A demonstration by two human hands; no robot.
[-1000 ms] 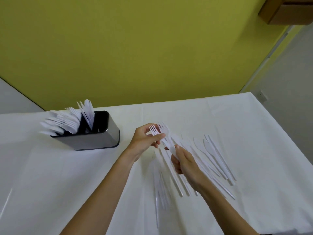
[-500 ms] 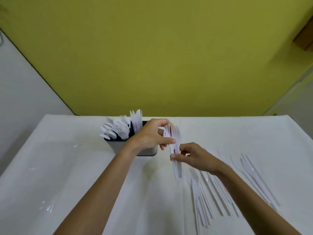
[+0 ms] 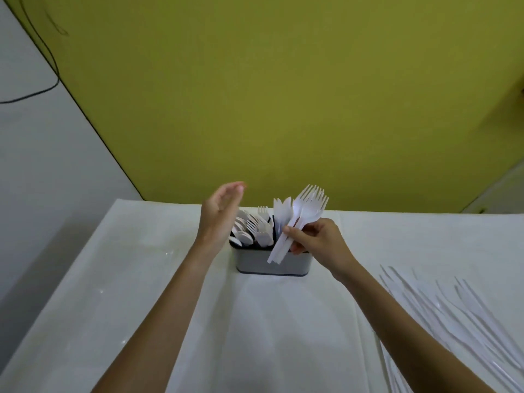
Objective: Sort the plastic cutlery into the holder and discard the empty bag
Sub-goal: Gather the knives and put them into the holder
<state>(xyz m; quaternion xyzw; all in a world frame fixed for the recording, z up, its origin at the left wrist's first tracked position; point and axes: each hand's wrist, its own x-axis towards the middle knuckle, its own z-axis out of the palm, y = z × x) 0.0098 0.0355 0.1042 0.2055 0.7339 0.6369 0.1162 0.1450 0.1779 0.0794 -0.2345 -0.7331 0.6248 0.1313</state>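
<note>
Right hand (image 3: 317, 242) grips forks (image 3: 309, 205) near holder (image 3: 255, 263) rim.

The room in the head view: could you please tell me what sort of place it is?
Probably a plain indoor dining or catering space: a white-covered table, a metal cutlery holder full of plastic cutlery, forks in the right hand, a yellow-green wall.

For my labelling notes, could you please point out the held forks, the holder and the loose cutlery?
held forks (image 3: 307, 211), head view, on the heads below the tines.
holder (image 3: 252, 262), head view, on its grey front wall.
loose cutlery (image 3: 465, 303), head view, on handles at the right.
</note>
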